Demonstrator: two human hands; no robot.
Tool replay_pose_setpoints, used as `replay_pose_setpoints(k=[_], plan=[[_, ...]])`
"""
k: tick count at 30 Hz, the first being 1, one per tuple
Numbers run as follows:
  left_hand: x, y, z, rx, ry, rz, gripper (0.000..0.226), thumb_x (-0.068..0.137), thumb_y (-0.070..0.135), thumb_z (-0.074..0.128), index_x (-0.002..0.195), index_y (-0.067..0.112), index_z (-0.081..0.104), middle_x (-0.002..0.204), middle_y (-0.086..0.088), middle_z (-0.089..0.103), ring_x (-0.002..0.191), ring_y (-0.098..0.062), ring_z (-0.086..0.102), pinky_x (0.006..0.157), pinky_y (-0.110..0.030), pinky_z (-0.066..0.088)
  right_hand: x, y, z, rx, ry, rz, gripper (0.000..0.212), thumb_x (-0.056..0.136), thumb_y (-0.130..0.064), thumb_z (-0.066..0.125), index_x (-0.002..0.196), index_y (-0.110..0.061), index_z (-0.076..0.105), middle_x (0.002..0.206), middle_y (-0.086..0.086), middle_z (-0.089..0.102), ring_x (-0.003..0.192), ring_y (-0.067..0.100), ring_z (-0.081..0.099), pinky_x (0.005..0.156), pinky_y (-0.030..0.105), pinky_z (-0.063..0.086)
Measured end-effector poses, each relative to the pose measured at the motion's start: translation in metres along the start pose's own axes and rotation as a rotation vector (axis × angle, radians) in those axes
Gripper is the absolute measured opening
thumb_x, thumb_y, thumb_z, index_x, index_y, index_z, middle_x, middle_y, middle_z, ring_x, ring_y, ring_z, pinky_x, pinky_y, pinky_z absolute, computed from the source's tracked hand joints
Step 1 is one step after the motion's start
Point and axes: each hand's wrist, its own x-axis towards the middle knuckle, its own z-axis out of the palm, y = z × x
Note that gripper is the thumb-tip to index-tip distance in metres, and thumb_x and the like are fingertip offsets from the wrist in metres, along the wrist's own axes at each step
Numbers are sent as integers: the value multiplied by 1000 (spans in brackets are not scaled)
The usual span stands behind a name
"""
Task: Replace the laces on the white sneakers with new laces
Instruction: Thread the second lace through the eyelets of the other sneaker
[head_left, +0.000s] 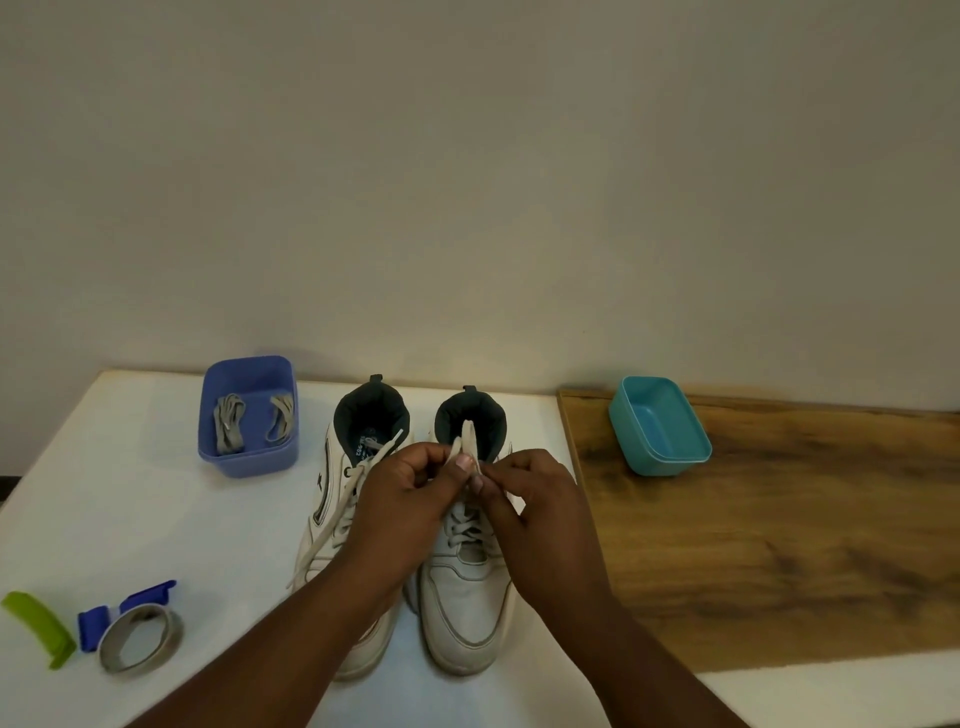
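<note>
New laces (228, 423): two grey bundles in the blue tub (249, 465), well off to the left of both sets of fingers and farther from the person; untouched.
Left sneaker (337, 525): just left of the fingers, its lace (332, 525) already loose and trailing toward the person.
Left hand (400, 499): fingers curled, thumb and forefinger pinching the old lace loop (467, 441) over the right sneaker's tongue; forearm crosses the left sneaker.
Old lace loop: stands up between the two sets of fingertips, long axis pointing away from the person.
Right hand (535, 493): pinches the same lace from the right; both hands equally near.
Right sneaker (467, 613): directly under the fingers, still laced; toe toward the person.
Teal tub (660, 426): right of the fingers, well apart.
Next move, likely: pull apart to undo the knot.
</note>
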Motion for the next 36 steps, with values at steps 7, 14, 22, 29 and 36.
replay_pose_setpoints(k=[7,14,22,29,36], plan=[[-1,1,0,-36,-43,-12,15,96,25,63,100,19,76,91,-1,78,88,-14,74,74,-21,58,0,-6,3,236,111,140,14,97,-33,67,104,-28,78,94,-14,66,92,7,62,77,17,50],[2,-3,-2,-31,-13,-38,26,101,21,55,118,31,71,92,-11,74,84,-21,68,82,-43,59,8,-17,-14,1083,-80,517,20,106,-22,50,104,-18,70,109,16,74,69,14,55,67,30,50],[3,-6,0,0,25,-18,27,94,15,68,117,25,56,90,5,78,87,-6,74,74,-17,56,3,-13,-11,674,-103,359,25,107,-12,46,105,-15,71,88,3,76,82,8,71,77,22,53],[4,-1,-1,-21,41,73,15,97,22,61,108,22,71,101,7,76,95,-5,71,81,-19,57,8,-14,-17,1097,-69,330,26,108,-13,41,114,-9,66,118,8,74,117,21,68,98,34,54],[13,-13,3,-193,176,11,12,100,14,56,103,12,67,92,-2,74,93,-17,71,78,-22,57,14,13,-8,1106,-37,476,24,109,-13,43,104,-9,65,86,9,63,85,23,60,88,39,54]])
